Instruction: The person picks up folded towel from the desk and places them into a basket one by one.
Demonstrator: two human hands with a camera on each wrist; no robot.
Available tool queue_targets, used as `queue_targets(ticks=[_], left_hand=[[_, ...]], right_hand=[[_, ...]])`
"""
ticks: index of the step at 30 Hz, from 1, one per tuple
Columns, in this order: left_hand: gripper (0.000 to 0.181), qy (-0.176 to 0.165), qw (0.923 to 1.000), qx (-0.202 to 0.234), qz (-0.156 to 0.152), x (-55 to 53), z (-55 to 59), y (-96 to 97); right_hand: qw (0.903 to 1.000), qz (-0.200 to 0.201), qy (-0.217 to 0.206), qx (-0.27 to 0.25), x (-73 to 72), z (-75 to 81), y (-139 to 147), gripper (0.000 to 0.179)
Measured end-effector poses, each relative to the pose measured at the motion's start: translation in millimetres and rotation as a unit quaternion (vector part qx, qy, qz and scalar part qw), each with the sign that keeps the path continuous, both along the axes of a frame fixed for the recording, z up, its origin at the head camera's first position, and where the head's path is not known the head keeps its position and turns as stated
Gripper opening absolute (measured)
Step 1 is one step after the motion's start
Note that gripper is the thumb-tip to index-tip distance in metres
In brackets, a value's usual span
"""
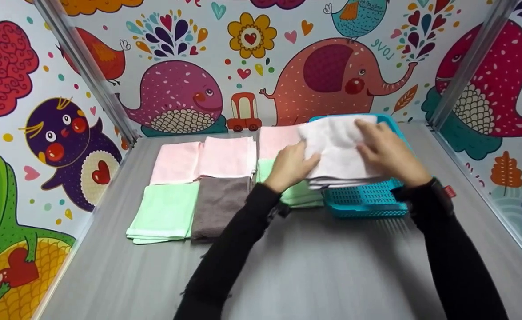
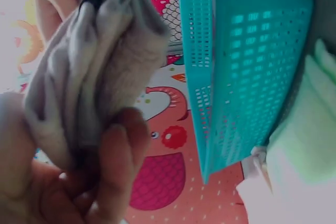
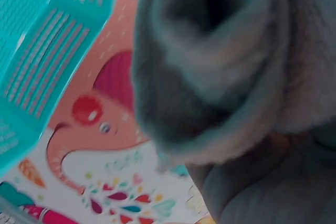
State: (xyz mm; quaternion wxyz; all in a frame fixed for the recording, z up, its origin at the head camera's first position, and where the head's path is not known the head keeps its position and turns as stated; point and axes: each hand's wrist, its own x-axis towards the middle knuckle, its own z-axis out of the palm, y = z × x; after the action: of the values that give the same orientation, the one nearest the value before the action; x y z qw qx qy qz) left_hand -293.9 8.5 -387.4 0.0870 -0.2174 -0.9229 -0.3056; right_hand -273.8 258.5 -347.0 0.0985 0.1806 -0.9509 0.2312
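A folded whitish towel (image 1: pixel 338 149), its layered edges showing at the bottom, is held up between both hands over the turquoise plastic basket (image 1: pixel 367 212). My left hand (image 1: pixel 290 165) grips its left side, with the thumb on the front face. At the right side, my right hand (image 1: pixel 392 153) holds the towel with its fingers across the top face. In the left wrist view the left fingers pinch the stacked folds (image 2: pixel 86 82), and the basket's wall (image 2: pixel 252 72) stands apart from them. Rounded towel folds (image 3: pixel 210 87) fill much of the right wrist view above the right hand (image 3: pixel 262 187).
Left of the basket lie folded towels on the grey table (image 1: pixel 287 271): pink ones (image 1: pixel 227 156) at the back, a green one (image 1: pixel 165 209) and a dark brown one (image 1: pixel 221 204) in front, another green pile (image 1: pixel 303 195) beside the basket. Cartoon-printed walls (image 1: pixel 252 66) enclose the table.
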Motion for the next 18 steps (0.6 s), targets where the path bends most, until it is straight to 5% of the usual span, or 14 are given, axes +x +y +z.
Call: queue_targets(ticks=[5,11,18], left_hand=[[0.046,-0.012,0.9991,0.041,0.007,-25.7,1.6,30.4],[0.046,-0.008,0.9949,0.101,0.001,-43.7,2.0,59.4],[0.037,0.064,0.9968,0.040,0.026,-58.0,-3.0,83.5]], right_hand=[[0.9985,-0.037,-0.040,-0.003,-21.6,7.8,20.5,0.066],[0.9950,-0.070,-0.071,0.007,-44.9,10.7,39.0,0.071],[0.9903,-0.116,-0.076,-0.002,-72.0,-1.0,48.0,0.069]])
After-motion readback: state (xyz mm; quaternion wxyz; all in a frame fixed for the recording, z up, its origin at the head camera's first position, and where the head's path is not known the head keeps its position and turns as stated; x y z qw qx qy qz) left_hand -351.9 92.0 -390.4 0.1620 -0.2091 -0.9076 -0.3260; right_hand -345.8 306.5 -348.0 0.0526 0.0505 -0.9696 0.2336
